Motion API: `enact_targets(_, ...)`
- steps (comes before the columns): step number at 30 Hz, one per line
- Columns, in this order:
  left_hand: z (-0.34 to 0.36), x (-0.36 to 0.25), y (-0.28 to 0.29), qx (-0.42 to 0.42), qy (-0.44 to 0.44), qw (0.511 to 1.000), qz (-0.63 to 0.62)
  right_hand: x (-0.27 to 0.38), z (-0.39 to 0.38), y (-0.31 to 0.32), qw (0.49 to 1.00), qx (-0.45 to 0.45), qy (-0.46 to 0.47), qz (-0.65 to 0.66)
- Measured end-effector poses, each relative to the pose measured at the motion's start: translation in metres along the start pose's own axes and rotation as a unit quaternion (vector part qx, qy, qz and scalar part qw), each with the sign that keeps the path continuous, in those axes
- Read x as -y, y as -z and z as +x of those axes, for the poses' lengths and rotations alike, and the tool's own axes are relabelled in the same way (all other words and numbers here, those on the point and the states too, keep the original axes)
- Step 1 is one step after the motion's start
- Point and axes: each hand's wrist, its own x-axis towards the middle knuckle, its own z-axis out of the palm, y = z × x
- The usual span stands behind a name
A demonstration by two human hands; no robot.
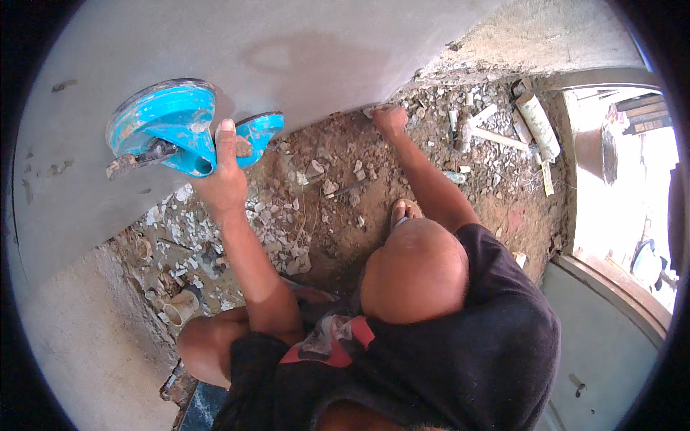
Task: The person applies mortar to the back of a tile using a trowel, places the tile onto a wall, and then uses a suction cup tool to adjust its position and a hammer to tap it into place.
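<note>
A large grey panel (93,201) fills the upper left. A turquoise double-cup suction lifter (164,118), smeared with dirt, sits on it. My left hand (223,169) is closed on the lifter's handle, with the thumb over the top. My right hand (389,121) is at the panel's lower edge, its fingers curled in; what exactly they hold is too small to make out. Below the panel, my knees and a sandalled foot (404,212) show over the dirt floor.
Rubble (273,230) covers the floor. A hammer (503,140), a pale tube (537,129) and a broken pipe piece (180,309) lie there. At right are a bright doorway with a bucket (600,154) and a grey door (600,330). A rough wall (93,330) stands lower left.
</note>
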Motion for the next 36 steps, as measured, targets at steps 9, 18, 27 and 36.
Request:
enact_targets(9, -0.005, -0.018, -0.012, -0.018, -0.017, 1.000, -0.014, -0.013, 0.002, -0.008, 0.996, -0.019, 0.085, -0.036)
enact_targets(18, -0.003, -0.010, -0.005, 0.012, -0.006, 0.999, -0.036, 0.014, -0.034, -0.034, 0.985, -0.171, -0.001, 0.008)
enact_targets(27, -0.001, -0.004, -0.001, -0.001, 0.000, 0.999, -0.043, 0.013, -0.027, -0.046, 0.955, -0.117, 0.164, -0.216)
enact_targets(36, -0.005, -0.020, -0.009, -0.037, -0.010, 0.999, -0.014, 0.004, -0.027, -0.013, 0.983, -0.035, 0.158, -0.083)
